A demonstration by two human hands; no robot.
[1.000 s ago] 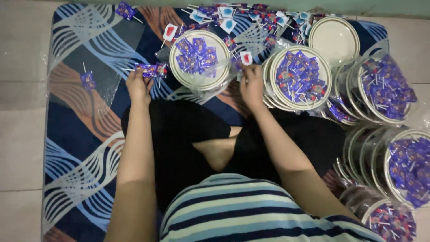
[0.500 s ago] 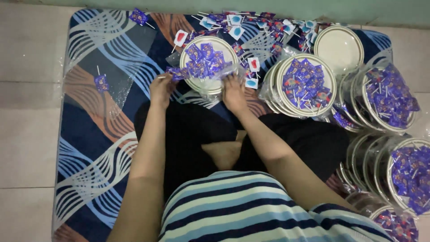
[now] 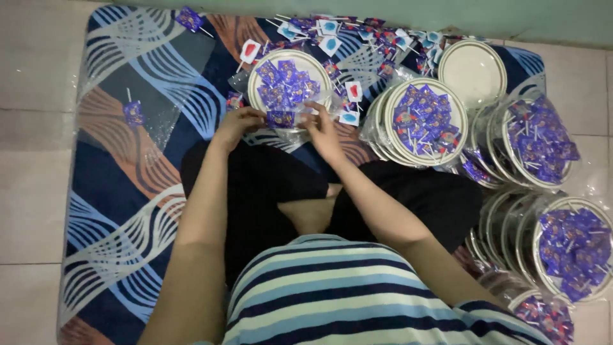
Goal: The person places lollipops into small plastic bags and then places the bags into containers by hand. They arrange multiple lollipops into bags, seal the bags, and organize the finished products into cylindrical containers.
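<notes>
Moved: both my hands have closed in on the near rim of the round plate (image 3: 288, 64)
Left hand (image 3: 237, 120): pinching one purple wrapper (image 3: 280, 118), long axis left-right
Right hand (image 3: 321, 128): fingers on its right end
Filled plates right: four

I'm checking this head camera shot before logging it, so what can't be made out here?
- Left hand and right hand fingertips: curled at the near rim of the candy-filled plate, so the grip is unclear.
- Wrapped lollipops: too small to tell details.
- Bottom-right bagged plate: cut off by the frame edge.
- Lower stacked plates: hidden beneath the top one.
</notes>
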